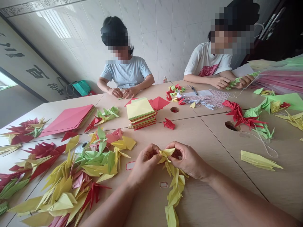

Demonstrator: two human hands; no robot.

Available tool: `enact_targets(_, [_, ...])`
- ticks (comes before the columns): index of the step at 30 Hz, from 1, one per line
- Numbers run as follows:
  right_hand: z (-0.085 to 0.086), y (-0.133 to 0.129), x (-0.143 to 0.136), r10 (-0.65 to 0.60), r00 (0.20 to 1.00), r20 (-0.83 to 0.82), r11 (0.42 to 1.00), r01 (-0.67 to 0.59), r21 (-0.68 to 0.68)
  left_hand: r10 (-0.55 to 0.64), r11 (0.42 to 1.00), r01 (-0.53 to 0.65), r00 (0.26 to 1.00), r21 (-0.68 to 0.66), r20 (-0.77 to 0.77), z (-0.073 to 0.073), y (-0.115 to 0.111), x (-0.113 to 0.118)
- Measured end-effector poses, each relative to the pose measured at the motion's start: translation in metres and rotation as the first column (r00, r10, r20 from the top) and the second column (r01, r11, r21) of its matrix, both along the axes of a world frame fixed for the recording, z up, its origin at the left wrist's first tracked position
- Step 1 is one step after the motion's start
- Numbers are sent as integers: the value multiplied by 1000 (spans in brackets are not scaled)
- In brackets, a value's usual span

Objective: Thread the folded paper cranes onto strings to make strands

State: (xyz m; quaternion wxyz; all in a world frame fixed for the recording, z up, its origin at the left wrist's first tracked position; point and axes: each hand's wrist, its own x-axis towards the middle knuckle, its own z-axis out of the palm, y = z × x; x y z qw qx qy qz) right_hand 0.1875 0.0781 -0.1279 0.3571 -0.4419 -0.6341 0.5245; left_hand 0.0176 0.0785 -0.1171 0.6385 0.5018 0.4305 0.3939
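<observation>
My left hand and my right hand meet over the wooden table, both pinching the top yellow paper crane of a string of yellow cranes. The string trails from my fingers toward me across the tabletop. A big heap of folded yellow, green and red cranes lies just left of my left hand.
A stack of square paper sheets and a pile of red sheets sit mid-table. Two people fold paper on the far side. Loose cranes, a single yellow crane, string and two round table holes lie to the right.
</observation>
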Motion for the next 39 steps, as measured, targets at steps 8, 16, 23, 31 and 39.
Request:
enact_targets(8, [-3, 1, 1, -12, 999, 32, 1000, 12, 0, -19, 1000, 20, 996, 5, -84, -2, 4, -3])
enact_targets(16, [-1, 0, 4, 67, 995, 77, 993, -74, 87, -1, 996, 20, 978, 89, -209, -4, 4, -2])
enact_targets(23, [-3, 0, 7, 98, 989, 113, 990, -109, 93, 9, 994, 14, 978, 109, -209, -5, 4, -2])
enact_targets(31, [1, 1, 8, 84, 973, 214, 959, -138, 250, -33, 990, 67, 966, 123, -257, -5, 4, -3])
enact_targets(39, [1, 2, 10, 130, 956, 262, 939, -204, 278, -67, 986, 111, 950, 127, -306, -3, 3, -3])
